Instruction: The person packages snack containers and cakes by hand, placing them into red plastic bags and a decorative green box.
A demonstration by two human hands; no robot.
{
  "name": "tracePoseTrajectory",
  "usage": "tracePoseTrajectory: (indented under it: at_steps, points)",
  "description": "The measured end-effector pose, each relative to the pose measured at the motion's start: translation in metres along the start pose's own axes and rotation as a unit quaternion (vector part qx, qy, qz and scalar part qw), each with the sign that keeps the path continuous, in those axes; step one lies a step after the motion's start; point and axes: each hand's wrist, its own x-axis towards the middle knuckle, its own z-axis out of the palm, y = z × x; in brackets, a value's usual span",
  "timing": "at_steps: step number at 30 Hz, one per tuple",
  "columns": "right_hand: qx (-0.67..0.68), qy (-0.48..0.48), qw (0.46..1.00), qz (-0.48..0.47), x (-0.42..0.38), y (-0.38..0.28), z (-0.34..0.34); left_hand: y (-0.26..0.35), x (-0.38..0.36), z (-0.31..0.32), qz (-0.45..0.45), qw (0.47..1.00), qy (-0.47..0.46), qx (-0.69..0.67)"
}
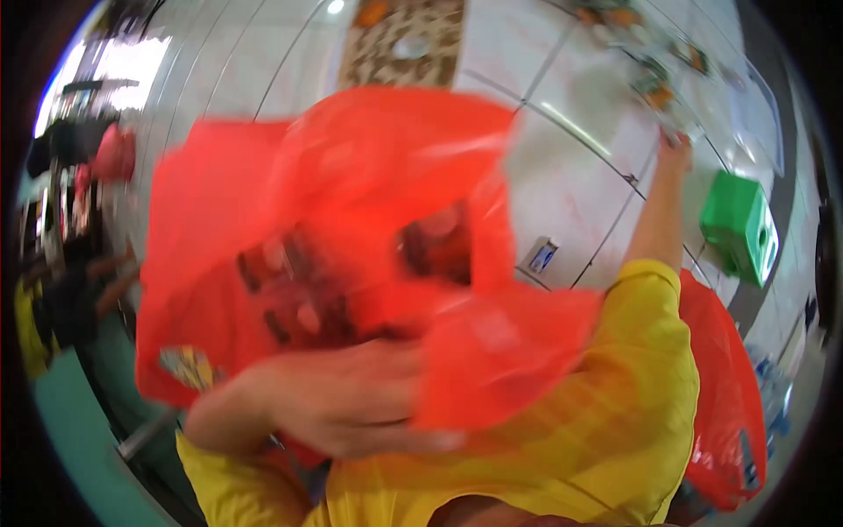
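My left hand (347, 395) is closed on a large red plastic bag (395, 132), which spreads across the middle of the view in front of my yellow shirt. Dark packets with pale round marks (307, 299) show within the bag, blurred. Off to the upper right, my right arm stretches out over the tiled floor. At its end, my right hand (674, 151) is beside a clear packet with orange and green contents (652, 86). Its fingers are small and smeared, so I cannot tell whether they grip anything.
A green box (733, 220) stands right of my right arm. Below it lies another red plastic bag (720, 395). A small blue and white packet (543, 256) is on the tiles, and a brown patterned mat (360, 61) lies at the top. Another person (70, 303) is at the left.
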Motion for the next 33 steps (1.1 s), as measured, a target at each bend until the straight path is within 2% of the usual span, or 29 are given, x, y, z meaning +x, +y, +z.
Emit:
tracePoseTrajectory:
  at_steps: [2,3,4,6,7,9,10,12,13,15,16,17,18,19,20,22,23,24,25,27,28,29,30,31,32,33]
  points:
    - [0.005,0.079,0.996,0.033,-0.051,-0.02,0.015,0.003,0.014,0.013,-0.089,0.991,-0.082,-0.05]
    - [-0.012,0.047,0.999,0.012,-0.087,-0.022,0.02,0.002,0.013,0.024,-0.084,0.993,-0.057,-0.053]
    - [-0.024,0.015,1.0,-0.014,-0.118,-0.029,0.026,-0.002,0.011,0.034,-0.077,0.996,-0.036,0.004]
    - [-0.013,-0.054,0.997,0.052,-0.135,-0.035,0.009,-0.007,-0.008,0.049,-0.058,0.996,-0.002,0.065]
    - [-0.019,-0.07,0.996,0.048,-0.147,-0.037,0.007,-0.008,-0.016,0.056,-0.047,0.992,0.042,0.112]
    - [-0.063,-0.105,0.979,0.16,-0.168,-0.049,0.008,-0.011,-0.038,0.072,-0.04,0.977,0.116,0.176]
    - [-0.065,-0.114,0.98,0.152,-0.174,-0.057,0.014,-0.011,-0.052,0.08,-0.029,0.976,0.121,0.179]
    - [-0.063,-0.177,0.97,0.152,-0.244,-0.073,0.058,-0.012,-0.081,0.095,-0.128,0.979,0.117,0.111]
    - [-0.062,-0.199,0.967,0.149,-0.28,-0.083,0.08,-0.014,-0.093,0.104,-0.121,0.979,0.119,0.116]
    - [-0.038,-0.317,0.941,0.116,-0.344,-0.101,0.131,-0.022,-0.114,0.12,-0.173,0.982,0.046,0.064]
    - [-0.027,-0.334,0.935,0.114,-0.365,-0.109,0.151,-0.026,-0.12,0.122,-0.167,0.982,0.041,0.075]
    - [-0.016,-0.351,0.93,0.109,-0.384,-0.117,0.17,-0.031,-0.124,0.121,-0.144,0.985,0.091,0.023]
    - [-0.005,-0.377,0.915,0.144,-0.407,-0.126,0.188,-0.037,-0.128,0.12,-0.117,0.983,0.139,-0.028]
    - [0.016,-0.403,0.908,0.114,-0.442,-0.132,0.209,-0.046,-0.132,0.108,-0.105,0.973,0.198,-0.049]
    - [0.035,-0.442,0.886,0.132,-0.467,-0.137,0.225,-0.049,-0.135,0.093,-0.095,0.958,0.259,-0.074]
    - [0.058,-0.504,0.851,0.134,-0.522,-0.138,0.25,-0.037,-0.141,0.077,0.028,0.865,0.436,-0.245]
    - [0.039,-0.53,0.84,0.114,-0.555,-0.136,0.256,-0.029,-0.144,0.075,0.1,0.84,0.467,-0.259]
    - [0.019,-0.561,0.812,0.158,-0.563,-0.127,0.259,-0.02,-0.144,0.072,0.17,0.81,0.49,-0.273]
    - [0.074,-0.65,0.726,0.213,-0.573,-0.113,0.253,-0.011,-0.144,0.073,0.224,0.8,0.494,-0.258]
    - [0.056,-0.607,0.766,0.204,-0.622,-0.088,0.241,-0.005,-0.143,0.077,0.313,0.771,0.482,-0.272]
    - [-0.028,-0.592,0.781,0.195,-0.644,-0.083,0.233,-0.006,-0.146,0.076,0.348,0.752,0.472,-0.3]
    - [-0.111,-0.57,0.792,0.189,-0.655,-0.082,0.225,-0.012,-0.154,0.071,0.328,0.721,0.512,-0.333]
    - [-0.109,-0.558,0.803,0.182,-0.652,-0.083,0.217,-0.022,-0.163,0.066,0.305,0.685,0.553,-0.363]
    - [-0.193,-0.671,0.714,0.06,-0.646,-0.081,0.208,-0.03,-0.168,0.063,0.268,0.661,0.61,-0.345]
    - [-0.271,-0.756,0.592,-0.059,-0.641,-0.079,0.202,-0.039,-0.172,0.061,0.23,0.633,0.666,-0.322]
    - [-0.271,-0.751,0.6,-0.057,-0.633,-0.081,0.2,-0.048,-0.178,0.057,0.223,0.638,0.663,-0.322]
